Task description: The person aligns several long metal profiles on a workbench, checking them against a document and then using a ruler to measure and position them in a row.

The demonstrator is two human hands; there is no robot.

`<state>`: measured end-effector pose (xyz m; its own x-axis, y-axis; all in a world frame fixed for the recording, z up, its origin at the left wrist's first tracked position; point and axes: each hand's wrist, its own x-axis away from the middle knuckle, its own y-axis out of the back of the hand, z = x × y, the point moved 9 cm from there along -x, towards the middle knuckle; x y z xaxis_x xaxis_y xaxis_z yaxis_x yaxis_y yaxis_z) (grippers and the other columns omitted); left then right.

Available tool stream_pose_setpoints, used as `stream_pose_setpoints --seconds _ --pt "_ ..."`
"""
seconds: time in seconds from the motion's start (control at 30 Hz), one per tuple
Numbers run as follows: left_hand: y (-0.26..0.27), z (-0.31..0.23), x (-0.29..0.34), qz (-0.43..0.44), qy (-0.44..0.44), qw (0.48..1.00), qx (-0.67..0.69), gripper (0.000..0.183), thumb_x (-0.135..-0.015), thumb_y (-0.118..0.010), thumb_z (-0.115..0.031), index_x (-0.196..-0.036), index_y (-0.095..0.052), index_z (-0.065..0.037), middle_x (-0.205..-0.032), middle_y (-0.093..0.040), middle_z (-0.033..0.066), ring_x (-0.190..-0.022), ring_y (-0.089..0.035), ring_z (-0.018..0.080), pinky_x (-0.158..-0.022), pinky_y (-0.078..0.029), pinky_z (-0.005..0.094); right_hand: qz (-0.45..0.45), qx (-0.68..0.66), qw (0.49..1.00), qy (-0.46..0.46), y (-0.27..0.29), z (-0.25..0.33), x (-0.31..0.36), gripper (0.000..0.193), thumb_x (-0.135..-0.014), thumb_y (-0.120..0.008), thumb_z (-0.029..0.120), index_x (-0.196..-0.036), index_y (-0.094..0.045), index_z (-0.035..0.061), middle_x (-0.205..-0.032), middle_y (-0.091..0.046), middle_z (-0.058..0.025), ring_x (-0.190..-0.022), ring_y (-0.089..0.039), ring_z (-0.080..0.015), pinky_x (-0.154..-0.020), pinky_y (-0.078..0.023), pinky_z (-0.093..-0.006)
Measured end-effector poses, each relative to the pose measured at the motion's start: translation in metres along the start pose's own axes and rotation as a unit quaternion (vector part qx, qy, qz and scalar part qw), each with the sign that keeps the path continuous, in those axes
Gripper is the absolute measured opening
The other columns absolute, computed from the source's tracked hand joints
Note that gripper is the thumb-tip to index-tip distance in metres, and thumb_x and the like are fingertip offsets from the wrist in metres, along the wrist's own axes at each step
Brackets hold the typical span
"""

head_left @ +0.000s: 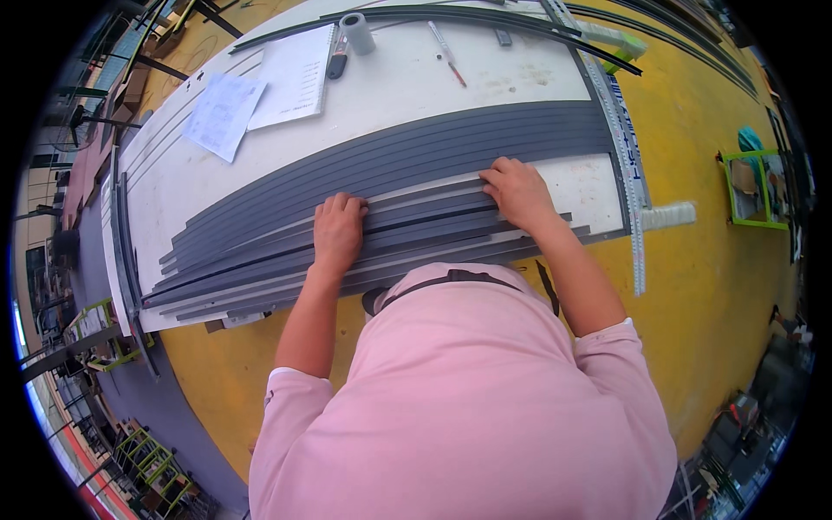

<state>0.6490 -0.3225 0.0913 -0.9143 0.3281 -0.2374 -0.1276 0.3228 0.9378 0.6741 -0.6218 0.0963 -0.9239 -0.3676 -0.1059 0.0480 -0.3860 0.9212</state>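
Observation:
Both my hands are over long, dark grey strips on a white table. My left hand has its fingers curled over one narrow grey strip, near the middle of the loose ones. Farther right, my right hand pinches that strip, fingertips pressed together. The fingers partly hide what they grip. Beyond the hands, several flat grey strips lie side by side in a wide band. Between my forearms and the table's near edge, more loose strips lie roughly parallel, with uneven ends.
On the white table are a notebook, a loose paper sheet, a grey roll, a utility knife and a pen. Long dark profiles lie along the far edge. A ruler runs down the right edge.

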Motion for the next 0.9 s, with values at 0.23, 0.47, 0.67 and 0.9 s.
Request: stream_pose_setpoints --seconds 0.23,0.47,0.67,0.9 --pt "0.008 0.000 -0.002 -0.005 0.020 1.000 0.012 0.011 -0.093 -0.072 -0.016 -0.103 -0.074 -0.012 -0.109 -0.070 0.0055 -0.104 -0.065 0.0290 -0.089 -0.049 0.0422 -0.079 0.013 0.997 0.023 0.014 -0.034 0.012 0.005 -0.087 -0.072 0.006 -0.091 -0.068 0.0066 -0.095 -0.063 -0.0066 -0.093 -0.062 -0.0310 -0.081 -0.052 -0.0441" --pt "0.010 0.019 0.002 -0.002 0.061 0.998 0.033 0.012 -0.090 -0.074 -0.011 -0.102 -0.076 -0.010 -0.106 -0.069 0.0059 -0.103 -0.065 0.0315 -0.089 -0.053 0.0434 -0.091 0.101 0.983 -0.119 0.040 -0.127 0.046 0.004 -0.093 -0.066 0.007 -0.093 -0.069 0.0074 -0.098 -0.064 -0.0077 -0.097 -0.064 -0.0322 -0.084 -0.053 -0.0454" --pt "0.000 0.012 -0.017 0.061 0.071 0.992 0.087 0.010 -0.091 -0.074 -0.011 -0.100 -0.077 -0.009 -0.105 -0.069 0.0078 -0.103 -0.065 0.0325 -0.090 -0.053 0.0430 -0.091 -0.001 0.996 -0.016 0.046 -0.068 0.035 0.010 -0.091 -0.071 0.012 -0.099 -0.077 0.0104 -0.101 -0.067 -0.0057 -0.098 -0.065 -0.0300 -0.085 -0.053 -0.0439" --pt "-0.002 0.013 -0.018 0.084 0.108 0.982 0.129 0.021 -0.090 -0.076 -0.013 -0.111 -0.079 -0.009 -0.116 -0.069 0.0106 -0.115 -0.064 0.0331 -0.098 -0.052 0.0427 -0.018 0.037 0.998 0.049 0.017 -0.039 0.024 0.014 -0.089 -0.070 0.009 -0.101 -0.076 0.0114 -0.093 -0.064 -0.0043 -0.092 -0.065 -0.0268 -0.080 -0.052 -0.0404"
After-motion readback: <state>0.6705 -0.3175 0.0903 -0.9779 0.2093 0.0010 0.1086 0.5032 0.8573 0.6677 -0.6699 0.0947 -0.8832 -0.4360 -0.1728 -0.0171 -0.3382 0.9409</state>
